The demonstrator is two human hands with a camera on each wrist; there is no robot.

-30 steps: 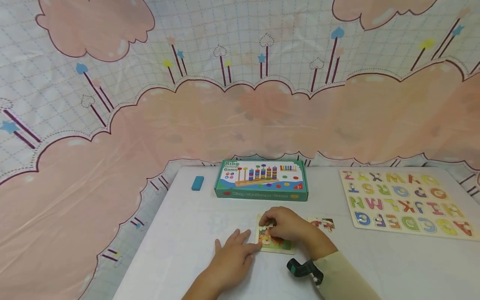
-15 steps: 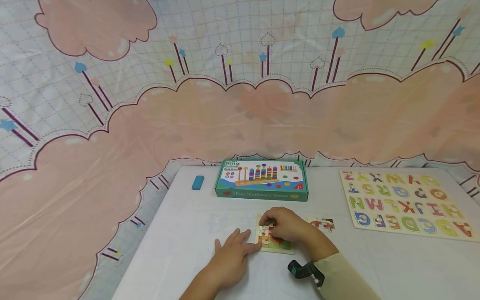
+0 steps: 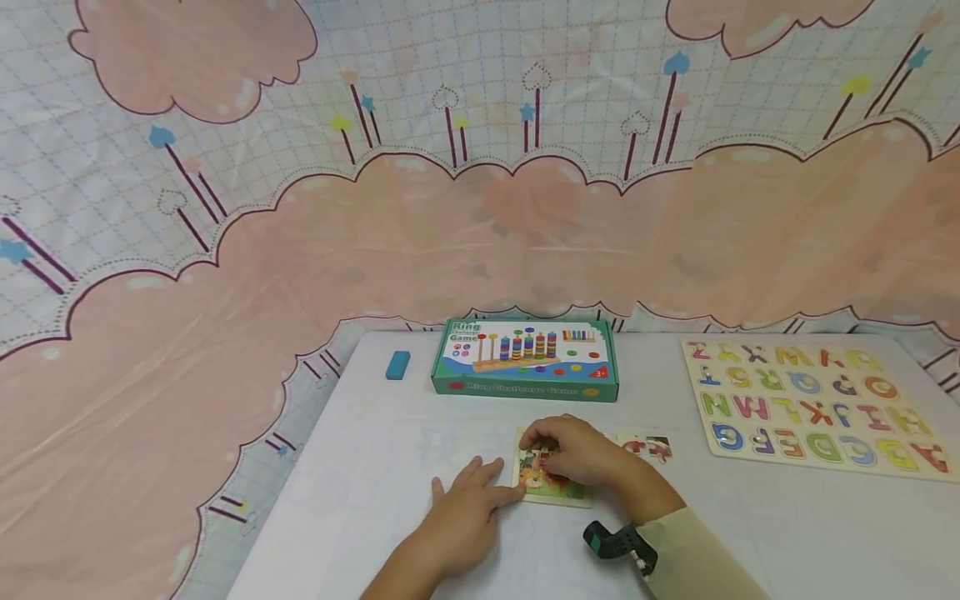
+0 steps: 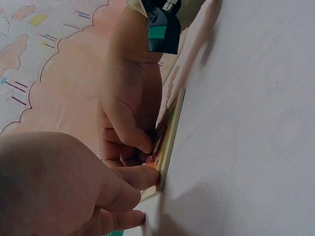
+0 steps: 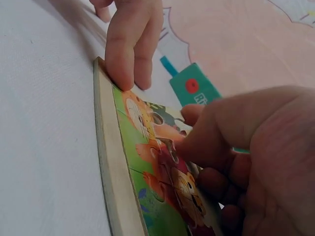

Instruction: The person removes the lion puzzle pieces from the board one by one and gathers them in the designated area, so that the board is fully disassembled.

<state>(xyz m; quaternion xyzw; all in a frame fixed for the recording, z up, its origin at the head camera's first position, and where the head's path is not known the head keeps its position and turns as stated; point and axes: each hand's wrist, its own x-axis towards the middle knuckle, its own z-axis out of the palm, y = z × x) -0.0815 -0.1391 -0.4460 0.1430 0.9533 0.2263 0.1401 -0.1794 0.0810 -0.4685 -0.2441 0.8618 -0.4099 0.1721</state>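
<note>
A small wooden jigsaw puzzle (image 3: 553,492) with a cartoon animal picture lies flat on the white table. My left hand (image 3: 463,518) rests at its left side, fingers extended, with one fingertip pressing its near left corner. Over the board, my right hand (image 3: 576,452) has its thumb and fingers curled down. It pinches a puzzle piece (image 5: 167,132) with orange on it, which sits slightly raised among the fitted pieces in the right wrist view. Part of that piece is hidden by the thumb. Several fitted pieces show a lion's face (image 5: 187,189) and green ground.
Loose puzzle pieces (image 3: 647,447) lie just right of the board, partly behind the right wrist. A green Ring Challenge Game box (image 3: 525,362) stands behind, with a blue block (image 3: 397,365) to its left. An alphabet board (image 3: 810,408) occupies the right side.
Both hands keep their places at the puzzle. Near the right fingertips the visible patch of the picture changes slightly. The head view shifts a little.
</note>
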